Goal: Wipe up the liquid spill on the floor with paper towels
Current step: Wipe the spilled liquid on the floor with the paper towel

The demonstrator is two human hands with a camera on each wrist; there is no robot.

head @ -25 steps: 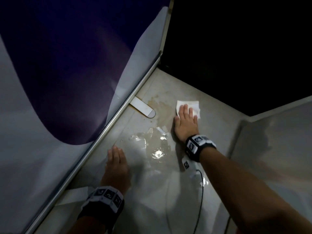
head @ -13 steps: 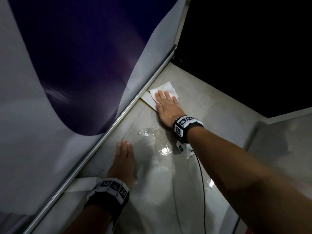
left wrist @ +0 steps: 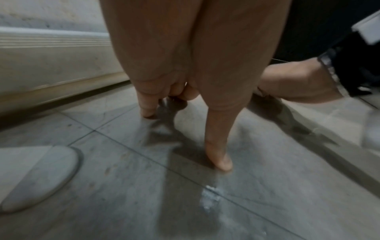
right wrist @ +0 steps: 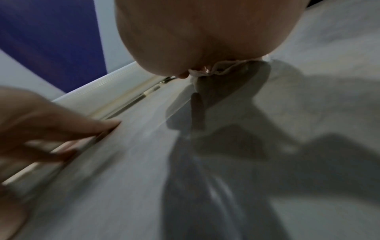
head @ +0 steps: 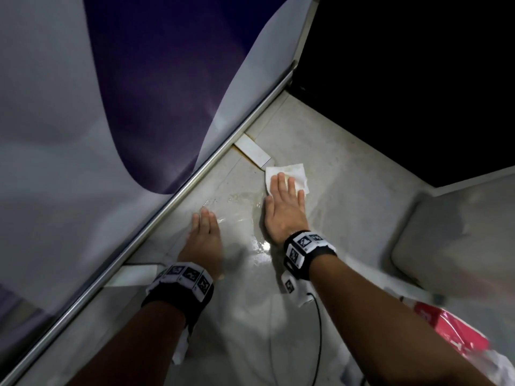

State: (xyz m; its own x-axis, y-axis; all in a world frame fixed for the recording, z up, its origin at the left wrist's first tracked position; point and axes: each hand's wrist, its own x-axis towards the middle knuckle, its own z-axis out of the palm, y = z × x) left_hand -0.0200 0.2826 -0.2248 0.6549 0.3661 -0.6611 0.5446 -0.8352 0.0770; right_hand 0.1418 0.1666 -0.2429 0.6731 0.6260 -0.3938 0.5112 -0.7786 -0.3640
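Note:
A white paper towel (head: pixel 295 174), stained yellowish, lies flat on the grey floor. My right hand (head: pixel 284 199) presses it down with straight fingers; in the right wrist view only the towel's crumpled edge (right wrist: pixel 222 69) shows under the palm. A shiny liquid spill (head: pixel 239 201) spreads between my two hands, with a bright wet patch (head: pixel 262 245) near my right wrist. My left hand (head: pixel 204 227) rests flat on the floor at the spill's left edge, its fingertips (left wrist: pixel 223 164) touching the tiles and holding nothing.
A metal rail (head: pixel 172 199) under a purple and white panel runs diagonally along the left. Two white floor plates (head: pixel 253 153) (head: pixel 133 274) lie against it. A grey cushion (head: pixel 457 235) and a red and white package (head: pixel 451 330) sit on the right. A black cable (head: pixel 319 330) trails below my right wrist.
My right hand slid the towel left to the rail, then back to the right and a little nearer. My left hand has stayed planted on the floor.

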